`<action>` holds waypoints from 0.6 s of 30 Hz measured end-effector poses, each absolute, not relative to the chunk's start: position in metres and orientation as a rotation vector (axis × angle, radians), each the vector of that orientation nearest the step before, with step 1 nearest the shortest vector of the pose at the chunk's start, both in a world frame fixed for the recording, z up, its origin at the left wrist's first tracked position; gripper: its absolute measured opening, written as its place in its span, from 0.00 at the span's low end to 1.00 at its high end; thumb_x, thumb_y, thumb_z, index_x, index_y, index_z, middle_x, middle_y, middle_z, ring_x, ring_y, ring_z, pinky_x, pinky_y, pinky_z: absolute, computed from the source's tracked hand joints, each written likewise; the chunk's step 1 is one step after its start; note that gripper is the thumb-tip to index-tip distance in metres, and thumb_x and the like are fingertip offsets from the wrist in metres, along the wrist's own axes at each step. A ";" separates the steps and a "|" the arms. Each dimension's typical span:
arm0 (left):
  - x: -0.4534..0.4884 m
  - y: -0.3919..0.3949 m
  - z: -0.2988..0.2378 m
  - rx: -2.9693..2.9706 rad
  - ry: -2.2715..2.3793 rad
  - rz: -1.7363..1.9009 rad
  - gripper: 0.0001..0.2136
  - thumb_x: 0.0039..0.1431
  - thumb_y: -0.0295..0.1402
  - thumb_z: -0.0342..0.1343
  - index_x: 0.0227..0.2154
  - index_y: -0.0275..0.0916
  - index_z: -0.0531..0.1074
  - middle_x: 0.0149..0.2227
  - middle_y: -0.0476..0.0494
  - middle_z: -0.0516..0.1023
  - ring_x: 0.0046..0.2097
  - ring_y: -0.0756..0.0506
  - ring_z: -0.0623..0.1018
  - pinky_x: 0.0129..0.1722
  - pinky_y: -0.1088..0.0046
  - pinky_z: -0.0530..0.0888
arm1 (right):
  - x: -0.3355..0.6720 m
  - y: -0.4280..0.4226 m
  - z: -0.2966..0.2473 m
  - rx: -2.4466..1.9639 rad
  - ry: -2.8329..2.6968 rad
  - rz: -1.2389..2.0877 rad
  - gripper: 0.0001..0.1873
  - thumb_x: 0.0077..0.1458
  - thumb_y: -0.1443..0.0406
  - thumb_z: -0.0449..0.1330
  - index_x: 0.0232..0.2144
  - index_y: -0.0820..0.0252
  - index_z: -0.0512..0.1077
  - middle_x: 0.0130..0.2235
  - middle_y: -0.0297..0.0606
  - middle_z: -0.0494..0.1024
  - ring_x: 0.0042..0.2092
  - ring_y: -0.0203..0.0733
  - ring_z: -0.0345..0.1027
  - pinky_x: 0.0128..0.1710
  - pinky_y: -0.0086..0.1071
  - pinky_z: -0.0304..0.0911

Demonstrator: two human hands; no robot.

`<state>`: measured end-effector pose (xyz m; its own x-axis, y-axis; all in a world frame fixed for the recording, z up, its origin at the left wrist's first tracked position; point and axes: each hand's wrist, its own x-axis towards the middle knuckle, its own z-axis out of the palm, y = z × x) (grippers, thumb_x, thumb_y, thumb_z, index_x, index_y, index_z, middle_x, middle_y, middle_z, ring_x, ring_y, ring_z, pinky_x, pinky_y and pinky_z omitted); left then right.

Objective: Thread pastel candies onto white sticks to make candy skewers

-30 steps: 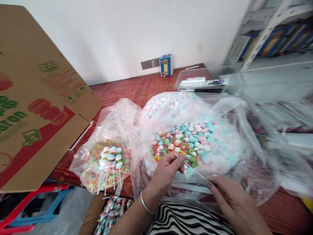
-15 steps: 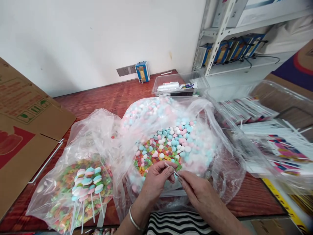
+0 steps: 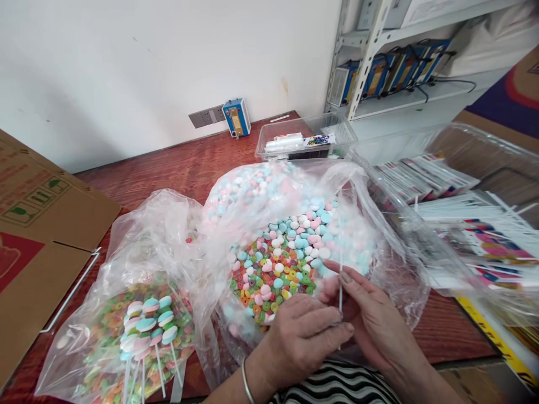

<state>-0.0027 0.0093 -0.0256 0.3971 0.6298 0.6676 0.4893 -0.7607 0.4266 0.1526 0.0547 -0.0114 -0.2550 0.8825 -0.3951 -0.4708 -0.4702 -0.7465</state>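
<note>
A thin white stick (image 3: 341, 294) stands nearly upright between my hands. My right hand (image 3: 374, 314) pinches its upper part between thumb and forefinger. My left hand (image 3: 303, 334), back upward and fingers curled, closes over its lower part; the left thumb is hidden. Beyond my hands lies an open clear plastic bag (image 3: 391, 264) of candies, with colourful gummy rings (image 3: 269, 275) in front and pastel pink, blue and white candies (image 3: 303, 241) behind. To the left, finished candy skewers (image 3: 147, 322) on white sticks rest on another bag (image 3: 63, 348) of gummy rings.
Cardboard boxes stand at the left (image 3: 50, 224) and far right. A clear tub (image 3: 366, 163) at the right holds many white sticks (image 3: 455, 210) and printed packets. Behind the candies is a smaller clear tray (image 3: 263, 137). A blue device (image 3: 236, 119) leans by the wall socket.
My hands have shifted right and nearer to me. The stick has turned from slanted to nearly upright, with my right hand now higher on it. The view has tilted slightly.
</note>
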 end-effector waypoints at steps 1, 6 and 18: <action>0.001 0.010 -0.029 2.520 1.008 1.236 0.16 0.59 0.22 0.56 0.50 0.37 0.72 0.42 0.42 0.81 0.43 0.47 0.78 0.43 0.68 0.75 | 0.151 0.056 -0.010 -0.999 -0.557 1.843 0.17 0.54 0.57 0.66 0.44 0.57 0.75 0.24 0.29 0.72 0.28 0.34 0.69 0.30 0.26 0.68; -0.026 0.038 -0.036 2.382 1.464 1.124 0.16 0.63 0.21 0.49 0.50 0.39 0.71 0.44 0.39 0.80 0.46 0.46 0.78 0.45 0.70 0.75 | 0.165 0.064 -0.009 -1.023 -0.565 1.650 0.14 0.53 0.59 0.67 0.41 0.60 0.76 0.19 0.22 0.63 0.16 0.24 0.52 0.18 0.21 0.55; -0.073 0.132 -0.034 2.283 1.994 0.349 0.15 0.57 0.18 0.47 0.39 0.40 0.75 0.40 0.41 0.78 0.41 0.43 0.76 0.41 0.69 0.71 | 0.179 0.059 -0.036 -1.107 -0.797 1.720 0.19 0.58 0.52 0.62 0.43 0.59 0.74 0.18 0.24 0.62 0.17 0.26 0.53 0.18 0.23 0.47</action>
